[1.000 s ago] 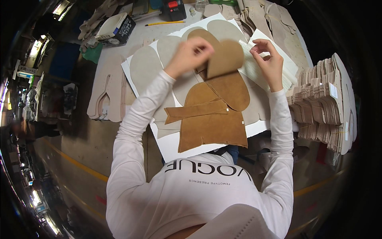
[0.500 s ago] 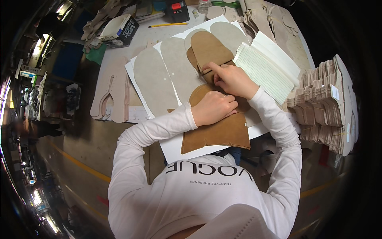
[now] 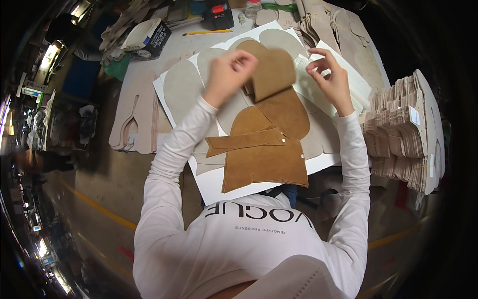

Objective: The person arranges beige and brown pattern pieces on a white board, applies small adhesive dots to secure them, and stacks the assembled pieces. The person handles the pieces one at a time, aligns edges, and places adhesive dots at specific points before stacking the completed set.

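Observation:
My left hand [image 3: 230, 77] is up beside the upper brown pieces, smeared by motion, its fingers bent; whether anything is in them I cannot make out. Over a pale green label sheet [image 3: 309, 88], my right hand [image 3: 331, 82] hovers with thumb and forefinger apart. Between the hands a tan-brown rounded leather piece [image 3: 274, 74] overlaps other brown pieces. Nearer me lie a darker brown rounded piece [image 3: 286, 112], a narrow brown strip [image 3: 244, 143] with a tiny white label, and a wide brown piece [image 3: 266, 167] with another.
Large grey rounded pieces [image 3: 181, 89] rest on white board [image 3: 209, 182] beneath the brown ones. Stacks of beige cut pieces stand at the right [image 3: 398, 134] and left [image 3: 134, 122]. Farther back are a yellow pencil [image 3: 206, 33], a black box [image 3: 154, 42] and a black-and-red device [image 3: 219, 16].
Both hands have left the brown pieces: the left went up and leftward, the right rightward over the label sheet. The narrow strip is now uncovered, and the tan-brown top piece has shifted right.

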Demonstrator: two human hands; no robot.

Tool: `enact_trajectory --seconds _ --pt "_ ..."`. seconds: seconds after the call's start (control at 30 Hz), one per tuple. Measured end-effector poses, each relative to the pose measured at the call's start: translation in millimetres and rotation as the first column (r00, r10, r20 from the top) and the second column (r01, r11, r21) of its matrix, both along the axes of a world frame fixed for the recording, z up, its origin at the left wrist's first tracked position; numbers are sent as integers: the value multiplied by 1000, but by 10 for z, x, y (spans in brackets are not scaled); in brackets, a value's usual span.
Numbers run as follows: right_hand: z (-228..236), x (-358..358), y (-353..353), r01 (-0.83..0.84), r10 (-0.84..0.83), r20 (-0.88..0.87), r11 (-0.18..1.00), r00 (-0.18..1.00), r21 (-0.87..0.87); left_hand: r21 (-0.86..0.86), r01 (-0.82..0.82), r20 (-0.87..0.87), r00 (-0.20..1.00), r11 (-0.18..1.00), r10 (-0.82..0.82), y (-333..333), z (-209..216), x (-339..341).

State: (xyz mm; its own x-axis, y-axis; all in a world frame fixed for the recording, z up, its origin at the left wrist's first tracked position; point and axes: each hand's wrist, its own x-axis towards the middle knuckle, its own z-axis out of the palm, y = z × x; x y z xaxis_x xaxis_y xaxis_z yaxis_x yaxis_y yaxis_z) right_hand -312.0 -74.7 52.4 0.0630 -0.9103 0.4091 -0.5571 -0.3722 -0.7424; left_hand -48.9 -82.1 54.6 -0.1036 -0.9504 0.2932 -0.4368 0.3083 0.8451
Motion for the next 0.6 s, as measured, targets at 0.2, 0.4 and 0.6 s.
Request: enact_trajectory --seconds 0.2,0.4,0.6 --pt "-316 92 33 -256 266 -45 953 963 163 -279 569 321 814 774 -483 309 -219 -213" --pt "-452 244 59 -156 147 -352 988 924 3 -169 725 519 642 668 -565 551 -390 -444" --pt "-367 108 15 91 -90 16 976 996 -196 -121 494 141 867 861 -478 -29 -166 -172"
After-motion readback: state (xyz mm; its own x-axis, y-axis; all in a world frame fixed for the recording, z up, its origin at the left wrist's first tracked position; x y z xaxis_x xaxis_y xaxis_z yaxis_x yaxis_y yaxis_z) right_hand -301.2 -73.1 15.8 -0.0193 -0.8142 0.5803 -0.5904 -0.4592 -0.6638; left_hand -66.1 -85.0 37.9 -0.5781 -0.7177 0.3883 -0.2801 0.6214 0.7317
